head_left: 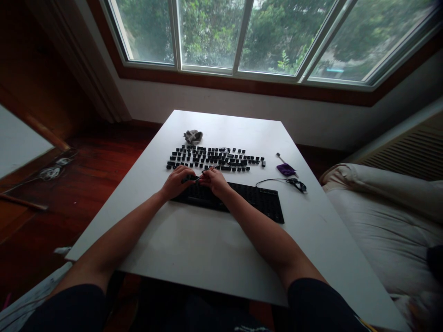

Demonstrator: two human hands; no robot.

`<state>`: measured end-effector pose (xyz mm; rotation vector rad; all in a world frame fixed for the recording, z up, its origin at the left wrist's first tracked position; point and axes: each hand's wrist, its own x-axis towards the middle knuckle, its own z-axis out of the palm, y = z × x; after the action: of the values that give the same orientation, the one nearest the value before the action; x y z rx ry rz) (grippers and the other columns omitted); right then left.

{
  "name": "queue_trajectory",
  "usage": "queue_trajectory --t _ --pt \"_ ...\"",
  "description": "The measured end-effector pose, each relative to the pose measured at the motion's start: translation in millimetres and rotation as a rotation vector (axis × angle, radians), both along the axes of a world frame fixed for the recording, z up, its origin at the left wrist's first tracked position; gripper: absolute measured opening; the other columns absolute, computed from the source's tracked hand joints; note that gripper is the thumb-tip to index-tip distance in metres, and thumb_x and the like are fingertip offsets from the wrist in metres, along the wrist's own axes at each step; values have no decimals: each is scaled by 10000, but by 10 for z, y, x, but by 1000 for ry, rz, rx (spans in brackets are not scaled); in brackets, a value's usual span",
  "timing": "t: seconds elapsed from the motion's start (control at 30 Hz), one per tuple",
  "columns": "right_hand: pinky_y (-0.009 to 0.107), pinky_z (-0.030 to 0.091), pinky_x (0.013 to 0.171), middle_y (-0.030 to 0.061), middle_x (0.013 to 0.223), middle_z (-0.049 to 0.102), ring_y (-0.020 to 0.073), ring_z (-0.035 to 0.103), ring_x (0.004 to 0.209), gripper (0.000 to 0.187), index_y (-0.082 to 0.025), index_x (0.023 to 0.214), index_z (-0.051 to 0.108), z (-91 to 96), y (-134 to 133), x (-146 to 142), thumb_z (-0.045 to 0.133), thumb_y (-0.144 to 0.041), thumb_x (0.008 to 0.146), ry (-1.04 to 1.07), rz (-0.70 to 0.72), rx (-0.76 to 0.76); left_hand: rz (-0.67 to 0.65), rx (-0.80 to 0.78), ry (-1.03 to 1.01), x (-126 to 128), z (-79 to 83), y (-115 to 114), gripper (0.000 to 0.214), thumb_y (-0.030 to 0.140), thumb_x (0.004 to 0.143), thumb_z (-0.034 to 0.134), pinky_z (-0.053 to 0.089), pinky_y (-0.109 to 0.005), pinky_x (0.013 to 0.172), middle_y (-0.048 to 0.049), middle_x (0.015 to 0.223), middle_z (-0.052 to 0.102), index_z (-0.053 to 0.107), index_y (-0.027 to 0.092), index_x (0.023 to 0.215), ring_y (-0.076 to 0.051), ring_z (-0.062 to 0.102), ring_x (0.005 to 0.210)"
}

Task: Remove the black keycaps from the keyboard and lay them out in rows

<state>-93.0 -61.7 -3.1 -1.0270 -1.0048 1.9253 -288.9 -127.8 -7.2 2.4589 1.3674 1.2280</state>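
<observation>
A black keyboard [256, 198] lies in front of me on the white table, partly covered by my hands and forearms. My left hand [178, 182] rests at the keyboard's left end, fingers curled and closed. Close beside it, my right hand [215, 180] is pinched over the keyboard's upper edge. A thin dark piece shows between the fingertips of both hands, too small to name. Just beyond the hands, loose black keycaps [204, 152] are laid out in several rows.
A crumpled grey cloth [193, 136] lies past the keycaps. To the right are a purple cloth [286, 169], a thin brush-like stick [280, 158] and a coiled black cable [296, 185]. The white table [221, 249] stands before a window, with a pale sofa [380, 221] on its right.
</observation>
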Motion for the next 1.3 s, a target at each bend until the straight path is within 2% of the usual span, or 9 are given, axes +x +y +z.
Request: queue_trajectory --t 0.2,0.33,0.4,0.53,0.67,0.8,0.93,1.1,1.3 --pt "210 541 492 -22 651 669 122 651 515 115 -212 872 477 54 49 62 577 -156 863 -80 -8 20 208 -59 -237 -68 -19 44 221 268 933 613 532 -329 806 -44 1051 653 649 237 1149 -176 619 899" --pt "214 557 500 -23 652 674 126 660 523 176 -218 885 476 51 42 62 648 -195 849 -93 62 21 356 -69 -373 -239 -91 144 202 263 924 582 547 -325 845 -56 1054 642 725 232 1064 -183 637 956" --pt "208 560 505 -31 643 667 123 662 526 225 -222 889 469 44 41 63 688 -223 836 -84 70 27 412 -101 -467 -319 -156 200 247 256 896 602 558 -323 843 -61 1059 659 720 217 1110 -174 651 917" --pt "210 565 503 -33 641 667 125 667 526 234 -224 889 461 39 43 66 689 -220 836 -79 73 23 377 -171 -590 -398 -254 267 373 228 912 525 569 -335 876 -80 1138 687 652 195 1261 -164 690 910" --pt "222 573 506 -29 651 678 134 674 528 208 -226 907 456 50 45 72 650 -185 844 -76 74 16 392 -181 -408 -396 -218 257 345 268 919 557 551 -377 911 -72 1123 712 673 218 1240 -203 686 953" --pt "231 576 509 -20 653 682 144 680 530 199 -222 905 457 70 40 84 640 -170 847 -76 73 13 445 -70 -91 -407 -131 275 276 240 871 613 468 -455 1011 -82 1138 690 743 240 1115 -269 603 1086" --pt "230 576 507 -15 654 685 146 685 537 190 -220 881 459 70 42 98 637 -165 848 -69 81 15 504 -70 102 -427 -117 347 252 221 810 662 426 -487 941 -87 1039 677 785 276 1023 -300 543 1039" --pt "238 582 508 -8 664 692 151 690 546 169 -219 887 462 49 57 107 613 -152 847 -54 89 15 481 -97 178 -435 -124 424 242 205 795 663 367 -521 920 -87 1040 709 786 299 981 -325 511 1046" --pt "237 584 513 -15 655 684 156 696 555 219 -228 893 443 50 67 109 646 -176 831 -43 96 12 420 -100 235 -511 -35 525 205 225 787 680 317 -560 952 -91 1014 729 779 296 952 -353 493 1076"
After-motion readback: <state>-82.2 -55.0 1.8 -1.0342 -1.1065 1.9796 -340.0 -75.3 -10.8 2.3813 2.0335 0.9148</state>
